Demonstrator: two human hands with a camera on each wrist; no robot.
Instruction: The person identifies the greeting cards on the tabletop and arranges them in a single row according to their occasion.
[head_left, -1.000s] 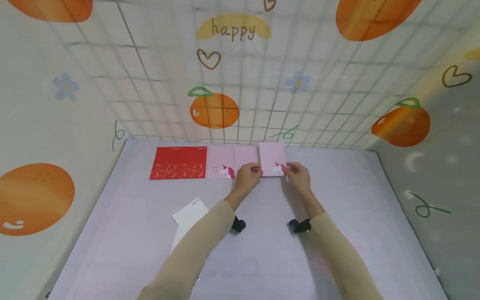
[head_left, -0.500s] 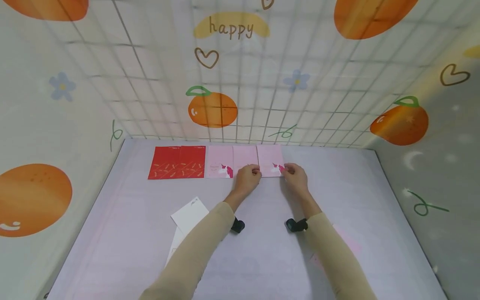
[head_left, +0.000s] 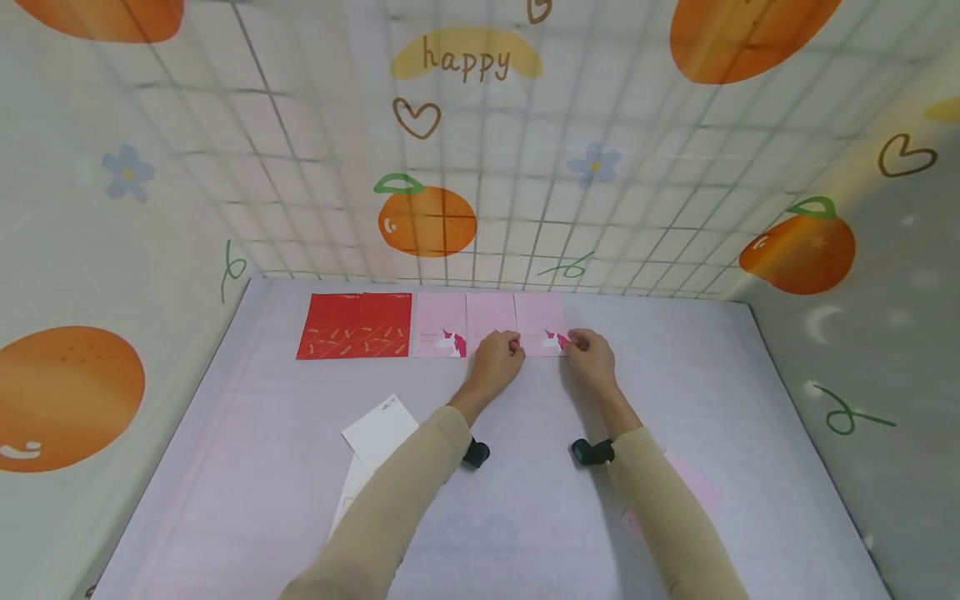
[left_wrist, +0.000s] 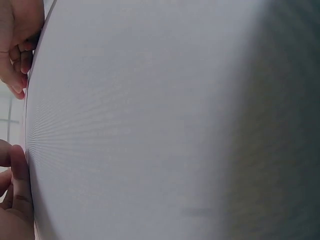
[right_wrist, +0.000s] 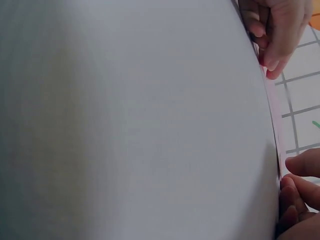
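In the head view, a pink card (head_left: 538, 313) with a unicorn print lies flat at the right end of a row along the table's back. My left hand (head_left: 495, 365) pinches its lower left corner with bent fingers, covering part of the neighbouring pink card (head_left: 491, 310). At the lower right corner, my right hand (head_left: 592, 360) holds the edge between thumb and fingertips. Both wrist views catch the hands side-on at the card's edge, the left hand (left_wrist: 16, 200) and the right hand (right_wrist: 302, 195) close to the tabletop.
Another pink unicorn card (head_left: 437, 313) and two red cards (head_left: 330, 325) continue the row leftward. White cards (head_left: 378, 429) lie partly under the left sleeve, pink pieces (head_left: 693, 483) beside the right sleeve. A patterned curtain over a wire grid (head_left: 517, 208) rises behind the table.
The pink card between my hands has come down and slightly towards me, from raised above the row to flat and level with its neighbours. Both hands have barely shifted.
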